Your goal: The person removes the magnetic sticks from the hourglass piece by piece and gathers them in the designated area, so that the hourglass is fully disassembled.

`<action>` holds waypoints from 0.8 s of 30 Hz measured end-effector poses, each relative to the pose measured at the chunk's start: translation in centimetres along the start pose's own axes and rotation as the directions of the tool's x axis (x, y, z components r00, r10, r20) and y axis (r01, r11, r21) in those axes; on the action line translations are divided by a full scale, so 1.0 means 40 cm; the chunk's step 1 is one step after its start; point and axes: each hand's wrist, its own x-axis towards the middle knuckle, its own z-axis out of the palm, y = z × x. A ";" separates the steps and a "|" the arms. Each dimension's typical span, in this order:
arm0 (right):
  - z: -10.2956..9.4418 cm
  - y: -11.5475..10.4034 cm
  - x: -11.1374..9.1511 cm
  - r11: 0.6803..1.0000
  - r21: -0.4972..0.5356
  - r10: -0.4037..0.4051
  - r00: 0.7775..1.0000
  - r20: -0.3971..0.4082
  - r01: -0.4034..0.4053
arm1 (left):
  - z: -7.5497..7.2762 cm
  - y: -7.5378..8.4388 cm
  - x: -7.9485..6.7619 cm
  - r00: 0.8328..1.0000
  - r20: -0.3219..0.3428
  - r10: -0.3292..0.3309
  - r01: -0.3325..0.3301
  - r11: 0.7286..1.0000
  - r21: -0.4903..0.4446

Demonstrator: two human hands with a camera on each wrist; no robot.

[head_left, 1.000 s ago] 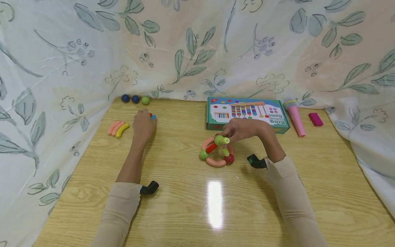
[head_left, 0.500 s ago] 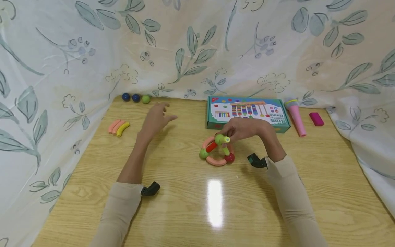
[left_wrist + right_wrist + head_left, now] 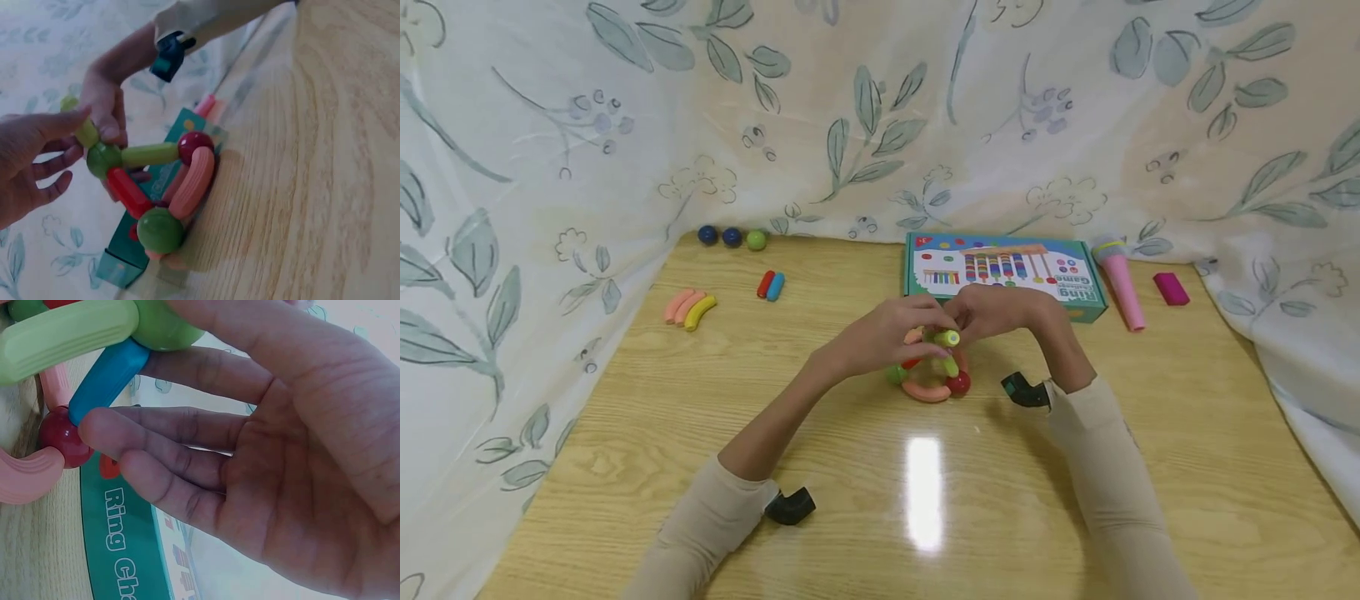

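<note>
In the head view a toy frame of magnetic sticks and balls stands mid-table. Its base has curved pink sticks [image 3: 925, 392], a red ball [image 3: 958, 383] and a green ball [image 3: 159, 230]. Red [image 3: 129, 192], light green [image 3: 150, 154] and blue [image 3: 107, 381] straight sticks rise to a top green ball [image 3: 103, 160]. My right hand [image 3: 1000, 315] holds this top ball between thumb and index finger, its other fingers extended by the blue stick. From the left, my left hand [image 3: 883, 335] pinches the light green stick [image 3: 86, 132] projecting from the top ball; its fingers partly hide the frame.
Behind the frame lies a green game box [image 3: 1000, 271]. A pink toy microphone [image 3: 1122, 287] and a magenta block [image 3: 1171, 288] lie to its right. At left are red [image 3: 766, 284] and blue [image 3: 776, 287] sticks, curved sticks [image 3: 700, 313] and loose balls [image 3: 732, 237].
My left hand has left the red and blue sticks at the back left and moved right to the frame's top stick. My right hand stays on the frame.
</note>
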 end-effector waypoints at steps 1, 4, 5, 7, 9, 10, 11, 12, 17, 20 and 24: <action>0.001 0.000 -0.001 1.000 0.003 -0.004 1.000 0.001 0.004 | 0.004 0.003 0.002 1.000 -0.002 -0.003 0.003 1.000 0.013; 0.002 0.001 -0.001 1.000 0.011 -0.017 1.000 0.007 0.017 | 0.007 0.011 0.003 0.999 0.007 -0.038 0.037 0.999 0.031; 0.002 0.001 -0.001 1.000 0.012 -0.021 1.000 0.008 0.021 | 0.007 0.012 0.003 0.999 0.010 -0.050 0.050 0.998 0.031; 0.002 0.002 -0.002 1.000 0.015 -0.018 1.000 0.009 0.018 | 0.007 0.014 0.004 0.998 0.021 -0.066 0.065 0.997 0.042; 0.003 0.002 -0.004 1.000 0.013 -0.011 1.000 0.007 0.011 | 0.006 0.018 0.005 0.997 0.032 -0.074 0.072 0.995 0.066; 0.003 0.002 -0.003 1.000 0.010 -0.009 1.000 0.007 0.008 | 0.004 0.019 0.004 0.996 0.035 -0.083 0.080 0.994 0.077; 0.004 0.002 -0.001 1.000 0.011 -0.006 1.000 0.008 0.006 | 0.003 0.020 0.004 0.995 0.037 -0.091 0.087 0.992 0.091; 0.004 0.002 0.001 1.000 0.010 -0.003 1.000 0.008 0.003 | 0.001 0.021 0.003 0.994 0.038 -0.098 0.094 0.990 0.104; 0.007 -0.001 0.002 1.000 0.002 0.020 1.000 -0.002 -0.020 | 0.000 0.022 0.004 0.991 0.033 -0.127 0.123 0.987 0.108; 0.007 -0.002 0.002 0.999 0.001 0.032 0.999 -0.001 -0.032 | 0.001 0.018 0.003 0.992 0.031 -0.120 0.117 0.988 0.100; 0.007 -0.003 0.005 1.000 0.007 0.018 1.000 0.009 -0.018 | 0.001 0.016 0.001 0.992 0.032 -0.125 0.121 0.987 0.104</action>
